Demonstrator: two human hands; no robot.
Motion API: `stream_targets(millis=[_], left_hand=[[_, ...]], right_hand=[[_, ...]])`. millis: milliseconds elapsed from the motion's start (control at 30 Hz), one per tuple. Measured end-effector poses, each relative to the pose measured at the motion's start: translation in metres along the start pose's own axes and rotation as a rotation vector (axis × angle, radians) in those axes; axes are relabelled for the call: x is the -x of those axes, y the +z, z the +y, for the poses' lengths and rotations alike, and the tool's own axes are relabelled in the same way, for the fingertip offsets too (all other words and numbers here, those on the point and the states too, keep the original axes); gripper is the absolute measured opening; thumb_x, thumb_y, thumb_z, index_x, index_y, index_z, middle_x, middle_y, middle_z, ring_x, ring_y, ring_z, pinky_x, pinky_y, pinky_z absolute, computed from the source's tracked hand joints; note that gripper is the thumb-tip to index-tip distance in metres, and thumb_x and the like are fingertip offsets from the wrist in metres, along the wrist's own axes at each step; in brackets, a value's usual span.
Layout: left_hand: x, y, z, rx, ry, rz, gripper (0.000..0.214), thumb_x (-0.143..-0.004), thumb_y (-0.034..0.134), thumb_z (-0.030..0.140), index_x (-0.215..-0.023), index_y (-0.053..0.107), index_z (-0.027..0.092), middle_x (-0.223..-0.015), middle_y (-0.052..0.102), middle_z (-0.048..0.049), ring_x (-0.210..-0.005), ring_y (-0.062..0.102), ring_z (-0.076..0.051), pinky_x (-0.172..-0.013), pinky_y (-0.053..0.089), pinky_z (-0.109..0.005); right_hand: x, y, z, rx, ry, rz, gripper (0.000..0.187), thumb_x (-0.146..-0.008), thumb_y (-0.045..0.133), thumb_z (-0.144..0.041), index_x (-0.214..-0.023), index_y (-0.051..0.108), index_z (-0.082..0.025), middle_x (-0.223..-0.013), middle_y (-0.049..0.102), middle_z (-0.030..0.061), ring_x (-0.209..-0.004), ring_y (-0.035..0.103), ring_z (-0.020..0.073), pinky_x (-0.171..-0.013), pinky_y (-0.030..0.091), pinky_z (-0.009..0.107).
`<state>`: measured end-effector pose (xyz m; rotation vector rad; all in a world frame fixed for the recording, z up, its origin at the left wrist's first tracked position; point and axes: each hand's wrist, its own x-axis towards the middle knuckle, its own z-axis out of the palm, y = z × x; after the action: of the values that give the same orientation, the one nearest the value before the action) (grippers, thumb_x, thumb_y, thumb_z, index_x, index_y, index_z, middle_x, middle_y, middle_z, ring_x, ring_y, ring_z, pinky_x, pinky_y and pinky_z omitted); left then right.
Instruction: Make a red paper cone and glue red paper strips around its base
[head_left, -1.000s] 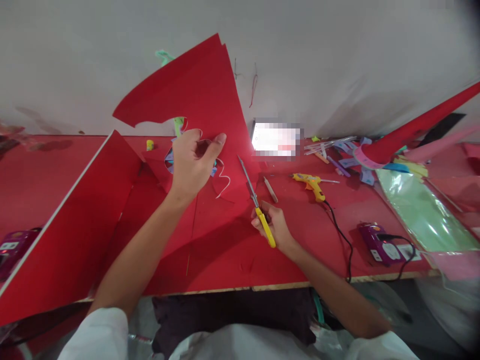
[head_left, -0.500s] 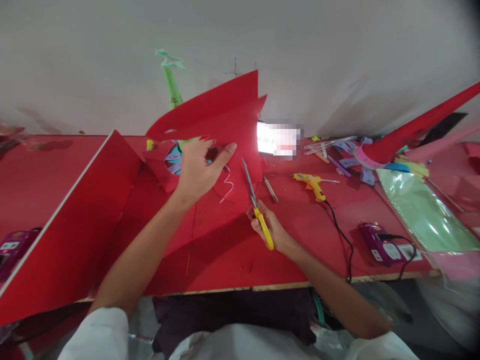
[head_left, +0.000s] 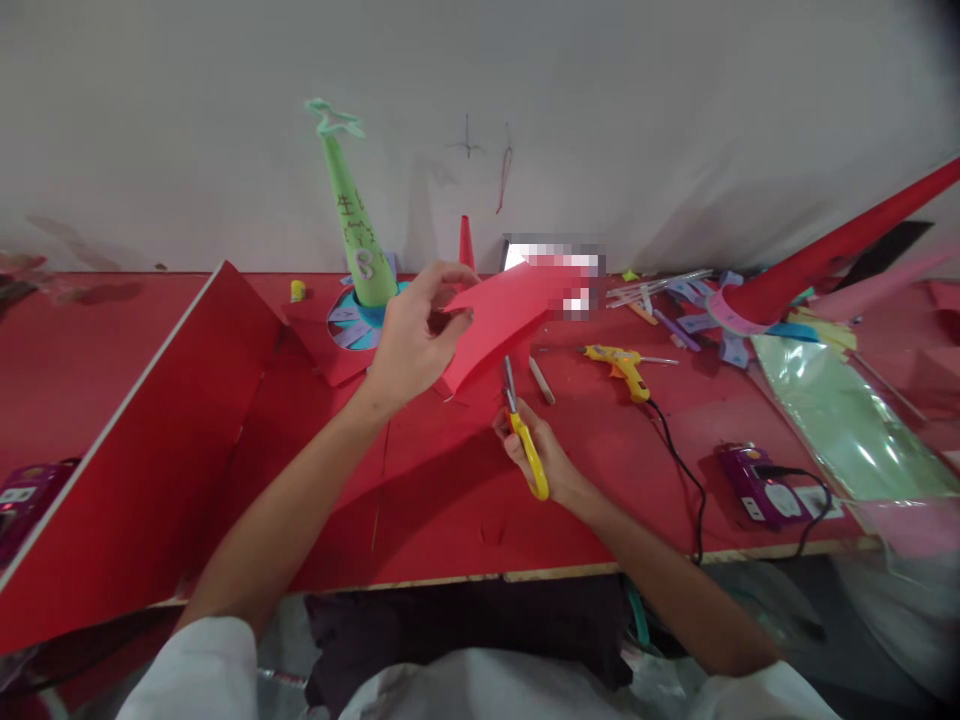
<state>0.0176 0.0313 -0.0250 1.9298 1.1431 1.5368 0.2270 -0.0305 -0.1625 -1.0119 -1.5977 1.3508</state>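
Observation:
My left hand [head_left: 421, 335] pinches the left end of a sheet of red paper [head_left: 499, 315], raised over the middle of the table. The sheet slants toward the right and bends a little. My right hand [head_left: 541, 455] grips scissors [head_left: 533, 462] by their yellow handle. Their blades point up and away from me, with the tips close to the sheet's lower edge; I cannot tell whether they touch it. Behind my left hand stands a green paper cone [head_left: 358, 235] with a round, labelled base, partly hidden.
A yellow glue gun [head_left: 621, 366] and a pen [head_left: 541, 381] lie to the right. A purple power box [head_left: 761, 488] sits near the front edge. At left stands a red board [head_left: 161, 440]. A screen [head_left: 525, 250] leans behind the paper, and a red cone [head_left: 817, 250] lies far right.
The red paper has swung down and to the right from its raised position, uncovering the green cone and a small red cone. My left hand shifted slightly right; my right hand stayed nearly still.

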Motion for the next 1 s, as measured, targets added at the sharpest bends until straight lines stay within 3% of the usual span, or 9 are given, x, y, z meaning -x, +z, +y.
stream_targets(millis=[167,267,533,733,1000], left_hand=[[0.002,0.006,-0.010,0.055,-0.087,0.020,0.046,-0.086,0.082,0.060,-0.089,0.055,0.024,-0.075,0.052,0.0024,-0.055,0.055,-0.011,-0.049,0.048,-0.024],[0.002,0.007,-0.014,0.078,-0.083,0.033,0.056,-0.087,0.079,0.066,-0.081,0.042,0.024,-0.072,0.037,0.0050,-0.049,0.044,-0.007,-0.043,0.043,-0.022],[0.004,0.009,-0.015,0.047,-0.048,0.030,0.054,-0.091,0.073,0.071,-0.085,0.047,0.024,-0.077,0.036,0.0040,-0.051,0.045,-0.007,-0.046,0.048,-0.024],[0.004,0.011,-0.018,0.016,0.027,0.045,0.056,-0.096,0.071,0.065,-0.083,0.037,0.023,-0.078,0.029,0.0055,-0.048,0.041,-0.004,-0.044,0.042,-0.020],[0.003,0.012,-0.019,0.076,0.018,0.011,0.057,-0.097,0.070,0.064,-0.086,0.029,0.025,-0.080,0.025,0.0053,-0.049,0.039,-0.003,-0.042,0.042,-0.017]], right_hand=[[0.002,-0.002,0.001,-0.039,0.001,-0.004,0.068,-0.082,0.063,-0.091,-0.091,0.050,-0.025,-0.078,0.055,-0.0026,-0.061,0.045,0.0114,-0.052,0.036,0.025],[0.004,-0.003,0.002,-0.032,0.018,0.009,0.068,-0.081,0.066,-0.089,-0.092,0.052,-0.024,-0.078,0.056,-0.0032,-0.058,0.043,0.0097,-0.051,0.034,0.024],[0.002,-0.003,-0.003,0.037,0.046,0.014,0.068,-0.083,0.060,-0.091,-0.092,0.049,-0.025,-0.077,0.054,-0.0031,-0.057,0.042,0.0101,-0.048,0.033,0.025],[0.003,-0.003,0.000,0.023,0.017,0.030,0.071,-0.083,0.056,-0.095,-0.090,0.050,-0.025,-0.076,0.052,-0.0037,-0.057,0.041,0.0102,-0.048,0.033,0.025],[0.004,-0.005,0.001,0.043,0.016,0.027,0.072,-0.084,0.055,-0.096,-0.088,0.050,-0.025,-0.074,0.051,-0.0041,-0.056,0.042,0.0107,-0.049,0.034,0.026]])
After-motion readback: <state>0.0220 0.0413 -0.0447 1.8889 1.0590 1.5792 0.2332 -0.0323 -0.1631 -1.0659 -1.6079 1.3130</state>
